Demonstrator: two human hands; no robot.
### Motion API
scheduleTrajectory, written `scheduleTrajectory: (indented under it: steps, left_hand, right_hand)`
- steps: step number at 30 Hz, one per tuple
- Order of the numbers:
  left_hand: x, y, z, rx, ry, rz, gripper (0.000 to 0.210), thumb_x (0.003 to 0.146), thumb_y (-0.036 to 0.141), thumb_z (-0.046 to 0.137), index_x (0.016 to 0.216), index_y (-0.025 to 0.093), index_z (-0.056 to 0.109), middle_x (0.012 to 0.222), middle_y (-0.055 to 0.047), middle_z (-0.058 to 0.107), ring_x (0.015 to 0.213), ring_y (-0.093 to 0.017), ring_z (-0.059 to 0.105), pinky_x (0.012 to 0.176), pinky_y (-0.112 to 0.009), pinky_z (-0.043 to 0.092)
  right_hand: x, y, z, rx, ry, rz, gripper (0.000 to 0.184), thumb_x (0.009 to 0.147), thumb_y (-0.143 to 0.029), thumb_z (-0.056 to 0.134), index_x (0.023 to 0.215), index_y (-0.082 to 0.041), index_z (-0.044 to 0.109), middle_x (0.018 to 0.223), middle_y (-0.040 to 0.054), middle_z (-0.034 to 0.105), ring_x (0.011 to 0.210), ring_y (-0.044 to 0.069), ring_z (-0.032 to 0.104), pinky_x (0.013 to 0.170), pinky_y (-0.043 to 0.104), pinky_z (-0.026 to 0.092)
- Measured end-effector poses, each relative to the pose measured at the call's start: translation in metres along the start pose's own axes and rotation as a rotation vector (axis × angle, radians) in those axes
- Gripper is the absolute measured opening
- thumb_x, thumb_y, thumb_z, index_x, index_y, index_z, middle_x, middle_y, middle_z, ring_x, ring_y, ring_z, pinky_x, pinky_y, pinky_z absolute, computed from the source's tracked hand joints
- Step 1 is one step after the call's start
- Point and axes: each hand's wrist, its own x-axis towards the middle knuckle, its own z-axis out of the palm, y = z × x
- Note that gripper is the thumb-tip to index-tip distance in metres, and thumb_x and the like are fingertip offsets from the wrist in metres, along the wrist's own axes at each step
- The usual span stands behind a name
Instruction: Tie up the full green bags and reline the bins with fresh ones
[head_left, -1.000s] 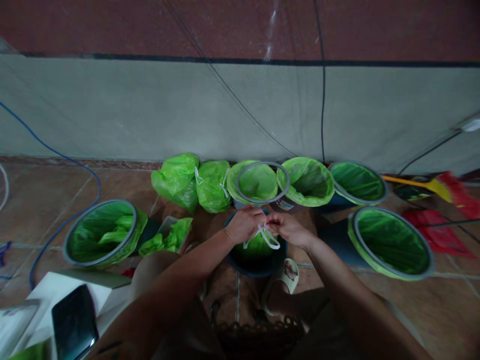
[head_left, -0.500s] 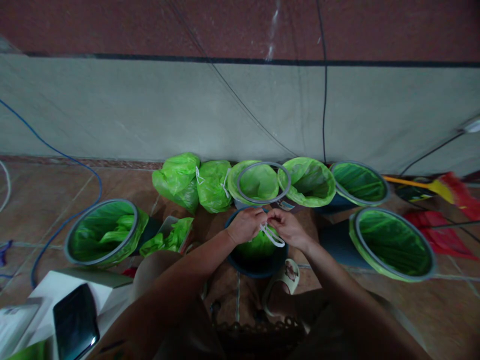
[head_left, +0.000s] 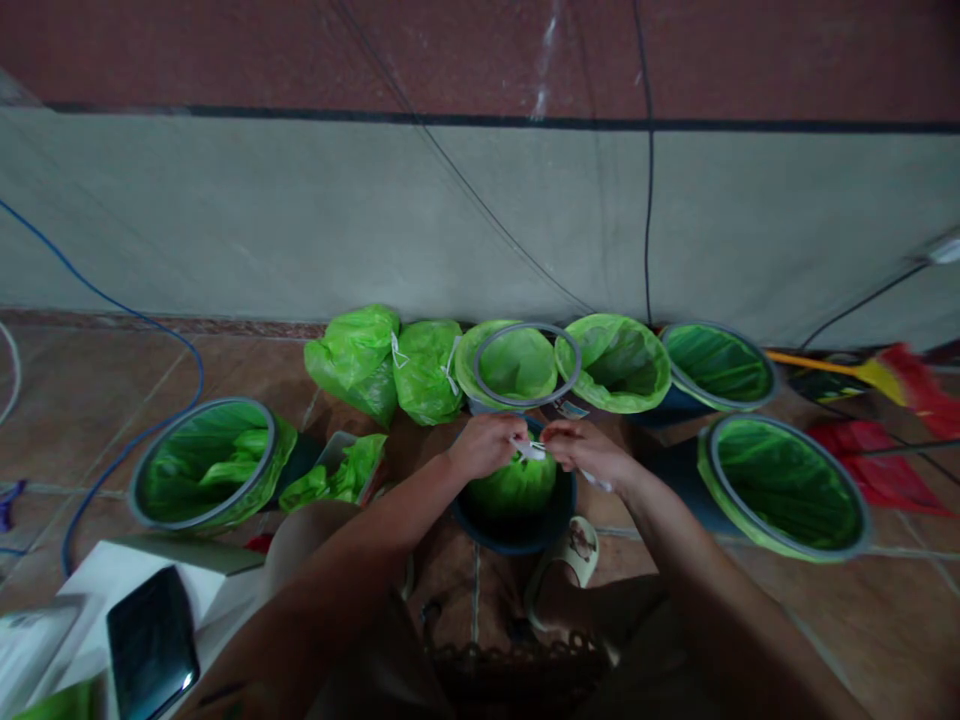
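Between my feet stands a dark blue bin (head_left: 471, 518) with a green trash bag (head_left: 517, 488) gathered inside it. White drawstrings (head_left: 534, 450) stretch across the top of the bag, between my two hands. My left hand (head_left: 486, 446) is closed on one end of them, its fingers pinched together. On the other side my right hand (head_left: 583, 452) also pinches the drawstring, and a loose white end hangs below it. The exact knot is too small to make out.
Tied green bags (head_left: 356, 360) lean by the wall. Green-lined bins stand beside them, at the right (head_left: 787, 485) and left (head_left: 206, 465). A small box of green bags (head_left: 345, 475), a phone (head_left: 152, 640), a blue cable (head_left: 142, 318) and a red dustpan (head_left: 877, 465) lie around.
My hands have moved slightly apart, drawing the drawstrings taut between them. The hanging loop is gone, and a white end now trails under my right hand.
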Motion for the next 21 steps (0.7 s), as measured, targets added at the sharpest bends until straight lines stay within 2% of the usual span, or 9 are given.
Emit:
scheduleTrajectory:
  steps: [3, 6, 10, 13, 16, 18, 21]
  left_hand:
    - [0.0, -0.004, -0.003, 0.094, -0.025, -0.078, 0.016, 0.084, 0.012, 0.053, 0.083, 0.019, 0.068, 0.084, -0.006, 0.07, 0.082, -0.019, 0.064, 0.081, -0.027, 0.046]
    - [-0.003, -0.009, -0.009, 0.177, -0.058, -0.161, 0.013, 0.085, 0.02, 0.056, 0.082, 0.019, 0.068, 0.082, -0.008, 0.069, 0.082, -0.023, 0.065, 0.08, -0.03, 0.047]
    - [-0.004, -0.012, -0.016, 0.095, -0.114, -0.3, 0.02, 0.085, 0.027, 0.057, 0.068, 0.018, 0.064, 0.068, -0.006, 0.064, 0.071, -0.022, 0.063, 0.07, -0.03, 0.047]
    - [-0.001, -0.007, -0.015, -0.215, -0.114, -0.481, 0.025, 0.084, 0.024, 0.056, 0.06, 0.017, 0.059, 0.056, -0.001, 0.058, 0.057, -0.016, 0.058, 0.059, -0.027, 0.043]
    - [0.002, 0.001, -0.006, -0.682, -0.031, -0.646, 0.022, 0.084, 0.02, 0.055, 0.062, 0.015, 0.057, 0.059, -0.001, 0.061, 0.053, -0.012, 0.057, 0.053, -0.023, 0.041]
    - [0.003, 0.005, 0.001, -0.935, -0.009, -0.664, 0.027, 0.087, 0.024, 0.054, 0.062, 0.015, 0.054, 0.068, -0.003, 0.066, 0.056, -0.01, 0.059, 0.053, -0.022, 0.041]
    - [0.003, 0.005, 0.007, -1.086, -0.033, -0.637, 0.034, 0.089, 0.037, 0.059, 0.065, 0.014, 0.054, 0.069, -0.004, 0.066, 0.057, -0.011, 0.06, 0.056, -0.023, 0.045]
  right_hand:
    - [-0.001, 0.003, -0.009, -0.088, -0.033, 0.027, 0.023, 0.065, -0.036, 0.067, 0.08, -0.019, 0.068, 0.055, -0.0036, 0.053, 0.05, 0.009, 0.042, 0.047, 0.023, 0.031]
    - [0.002, 0.009, -0.015, -0.169, -0.058, 0.049, 0.024, 0.065, -0.04, 0.069, 0.074, -0.018, 0.068, 0.05, -0.0044, 0.05, 0.046, 0.008, 0.039, 0.045, 0.022, 0.029]
    - [0.008, 0.017, -0.018, -0.228, -0.066, 0.003, 0.024, 0.065, -0.04, 0.068, 0.067, -0.017, 0.069, 0.049, -0.003, 0.052, 0.046, 0.008, 0.041, 0.045, 0.022, 0.028]
    - [0.008, 0.017, -0.019, -0.243, -0.083, 0.005, 0.026, 0.067, -0.043, 0.068, 0.069, -0.017, 0.07, 0.048, -0.0027, 0.053, 0.044, 0.009, 0.041, 0.044, 0.023, 0.028]
    - [0.003, 0.01, -0.017, -0.224, -0.116, 0.008, 0.029, 0.069, -0.046, 0.069, 0.072, -0.017, 0.07, 0.05, -0.0026, 0.055, 0.044, 0.009, 0.042, 0.044, 0.023, 0.029]
    - [-0.003, 0.002, -0.016, -0.173, -0.16, 0.001, 0.031, 0.071, -0.047, 0.071, 0.075, -0.017, 0.07, 0.053, -0.0025, 0.057, 0.046, 0.009, 0.045, 0.046, 0.023, 0.031]
    - [-0.01, -0.011, -0.013, -0.079, -0.224, -0.036, 0.033, 0.073, -0.049, 0.072, 0.079, -0.017, 0.069, 0.058, -0.0021, 0.061, 0.052, 0.009, 0.05, 0.051, 0.023, 0.036]
